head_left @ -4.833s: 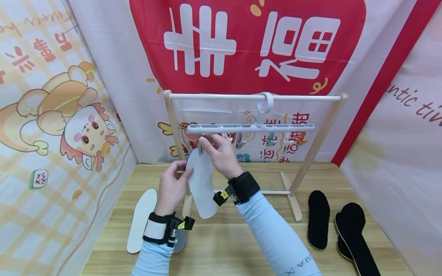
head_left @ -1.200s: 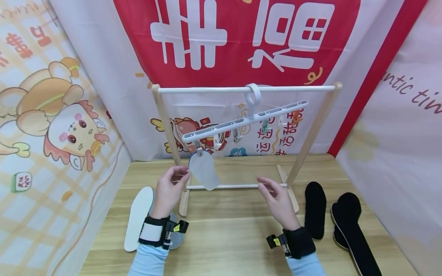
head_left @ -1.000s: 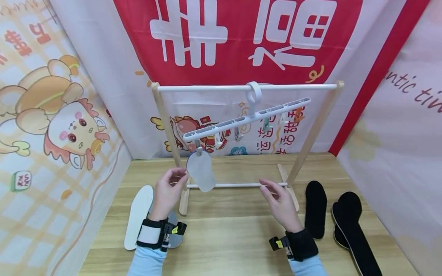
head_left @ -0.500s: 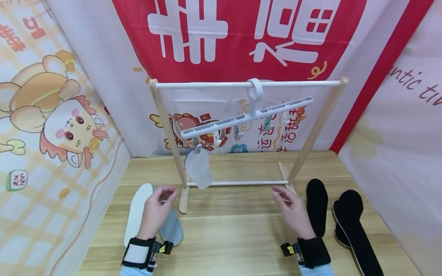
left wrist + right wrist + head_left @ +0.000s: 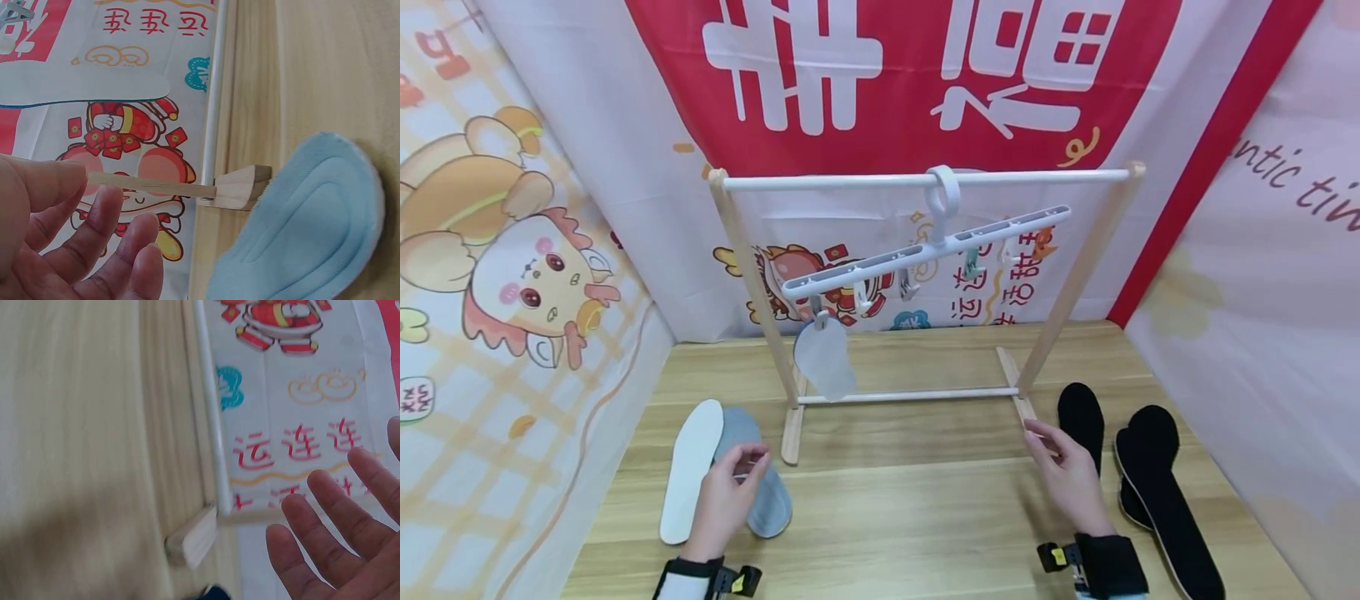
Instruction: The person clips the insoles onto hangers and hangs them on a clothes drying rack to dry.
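My left hand (image 5: 728, 493) is hovering over the grey insole (image 5: 771, 504), which is lying flat on the left part of the bench (image 5: 910, 517). I'm judging this the relation that counts: the insole is lying beneath the fingertips and reaching past them toward the bench's near edge, its long axis slanting from far-left to near-right. The left hand is clearly the nearer one; my right hand (image 5: 1072, 485) is hovering well apart, toward the bench's right edge, partly hiding the near end of a single black insole (image 5: 1081, 417).

In the left wrist view I'm seeing the left fingers loosely bent and parted, gripping nothing and appearing clear of the insole. The right fingers are fanning apart, also holding nothing.

A white insole (image 5: 691, 473) is lying alongside the grey one, closer to the bench's left edge, while a pale insole (image 5: 823, 358) is hanging beneath the left end of the hanger (image 5: 951, 243).
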The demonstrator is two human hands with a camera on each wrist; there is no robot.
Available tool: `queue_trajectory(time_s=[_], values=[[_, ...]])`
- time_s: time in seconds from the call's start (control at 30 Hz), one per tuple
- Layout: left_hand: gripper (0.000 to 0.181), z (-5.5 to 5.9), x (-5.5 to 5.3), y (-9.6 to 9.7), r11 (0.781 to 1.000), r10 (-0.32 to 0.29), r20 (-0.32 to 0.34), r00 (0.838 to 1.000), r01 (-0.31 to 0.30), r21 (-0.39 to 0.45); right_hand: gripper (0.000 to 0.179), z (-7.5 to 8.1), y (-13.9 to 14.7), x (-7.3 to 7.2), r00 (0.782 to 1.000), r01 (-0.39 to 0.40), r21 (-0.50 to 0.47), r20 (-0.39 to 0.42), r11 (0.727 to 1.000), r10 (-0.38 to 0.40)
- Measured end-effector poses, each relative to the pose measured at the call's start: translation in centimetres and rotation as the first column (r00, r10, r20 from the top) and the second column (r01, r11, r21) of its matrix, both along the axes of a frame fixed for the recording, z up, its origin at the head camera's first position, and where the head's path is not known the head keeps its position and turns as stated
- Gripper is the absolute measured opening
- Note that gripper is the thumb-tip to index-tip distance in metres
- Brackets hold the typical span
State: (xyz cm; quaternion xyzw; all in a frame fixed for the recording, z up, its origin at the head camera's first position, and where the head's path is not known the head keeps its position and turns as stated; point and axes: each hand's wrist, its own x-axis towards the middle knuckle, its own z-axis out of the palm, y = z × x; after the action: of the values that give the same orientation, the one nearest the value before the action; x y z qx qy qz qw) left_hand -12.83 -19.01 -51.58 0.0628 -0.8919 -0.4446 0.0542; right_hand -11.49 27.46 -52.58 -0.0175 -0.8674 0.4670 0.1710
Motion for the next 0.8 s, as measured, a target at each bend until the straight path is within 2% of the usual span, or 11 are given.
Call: queue_trajectory(time_s=[0.13,0.27,0.4,0.7,0.8], values=[[0.019,-0.3,0.5,0.5,1.000,-0.008,-0.001,1.000,0.008,0.007,0.031,-0.8,1.8,0.6,0.998,0.043,0.009,0.051,0.999,-0.043],[0.017,-0.7,1.1,1.4,0.999,-0.037,-0.015,0.999,0.038,0.033,0.036,-1.4,3.5,1.1,0.985,0.117,0.094,0.118,0.989,-0.127],[0.013,-1.2,1.9,2.7,0.994,-0.077,-0.026,0.997,0.079,0.071,0.033,-1.9,4.9,1.5,0.973,0.169,0.143,0.134,0.975,-0.188],[0.009,-2.6,3.4,5.5,0.982,-0.148,-0.030,0.988,0.151,0.112,0.032,-2.9,6.9,2.0,0.951,0.188,0.154,0.219,0.970,-0.219],[0.009,-2.8,3.7,6.3,0.977,-0.175,-0.032,0.984,0.178,0.115,0.033,-3.1,7.5,2.0,0.939,0.187,0.187,0.253,0.964,-0.232]])
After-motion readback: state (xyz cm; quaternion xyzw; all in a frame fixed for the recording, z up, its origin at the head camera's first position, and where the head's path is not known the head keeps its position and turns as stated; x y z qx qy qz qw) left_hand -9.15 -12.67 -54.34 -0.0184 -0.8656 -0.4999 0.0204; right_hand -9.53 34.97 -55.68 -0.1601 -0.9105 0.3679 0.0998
